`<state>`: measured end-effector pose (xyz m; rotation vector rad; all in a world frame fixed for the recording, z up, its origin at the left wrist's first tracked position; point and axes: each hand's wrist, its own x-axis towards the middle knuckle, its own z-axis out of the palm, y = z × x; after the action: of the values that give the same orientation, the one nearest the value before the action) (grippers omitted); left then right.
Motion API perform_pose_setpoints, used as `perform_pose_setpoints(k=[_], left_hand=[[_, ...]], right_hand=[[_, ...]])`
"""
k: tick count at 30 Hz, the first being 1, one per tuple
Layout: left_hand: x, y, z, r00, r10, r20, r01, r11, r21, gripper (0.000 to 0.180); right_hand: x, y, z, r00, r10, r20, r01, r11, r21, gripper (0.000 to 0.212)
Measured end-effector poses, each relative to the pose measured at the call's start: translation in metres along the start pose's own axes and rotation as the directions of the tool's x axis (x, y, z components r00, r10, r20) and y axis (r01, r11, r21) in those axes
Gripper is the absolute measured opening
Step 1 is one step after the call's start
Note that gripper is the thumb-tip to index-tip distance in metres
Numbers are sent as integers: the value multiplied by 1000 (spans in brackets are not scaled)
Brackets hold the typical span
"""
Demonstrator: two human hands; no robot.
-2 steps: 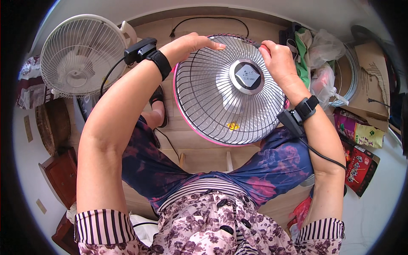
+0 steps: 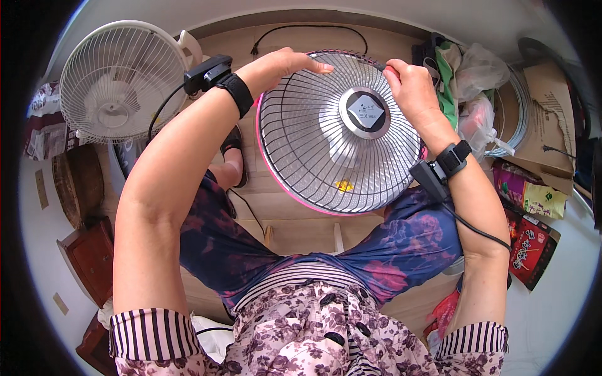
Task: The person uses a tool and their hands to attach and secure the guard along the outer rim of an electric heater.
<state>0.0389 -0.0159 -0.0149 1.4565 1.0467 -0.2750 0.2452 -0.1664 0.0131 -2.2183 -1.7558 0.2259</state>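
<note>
A round dish heater with a dark wire guard, shiny reflector and pink rim stands between my knees, its face tilted up. My left hand grips its upper left rim, thumb lying over the guard wires and fingers hidden behind. At the upper right rim my right hand is closed around a small red-and-dark tool. Most of that tool is hidden by the fingers, and its dark end touches or lies very close to the guard's edge. A silver-ringed badge marks the middle of the guard.
A white fan stands at far left. A black cord loops over the floor behind the heater. At right are plastic bags, a wire coil, torn cardboard and a red box. Wooden pieces line the left wall.
</note>
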Motion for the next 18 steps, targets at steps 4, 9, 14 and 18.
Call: perform_pose_setpoints(k=[4, 9, 14, 18], left_hand=[[28, -27, -1, 1000, 15, 14, -13, 996, -87, 98], [21, -20, 0, 999, 23, 42, -20, 998, -59, 98], [3, -7, -2, 999, 11, 44, -12, 1000, 3, 94], [-19, 3, -1, 998, 63, -8, -63, 998, 12, 91]], right_hand=[[4, -4, 1, 999, -19, 32, 21, 998, -57, 18], [7, -7, -1, 997, -16, 79, 27, 988, -149, 16], [6, -11, 0, 997, -12, 72, 25, 983, -182, 15], [6, -17, -2, 995, 46, 87, -29, 981, -193, 17]])
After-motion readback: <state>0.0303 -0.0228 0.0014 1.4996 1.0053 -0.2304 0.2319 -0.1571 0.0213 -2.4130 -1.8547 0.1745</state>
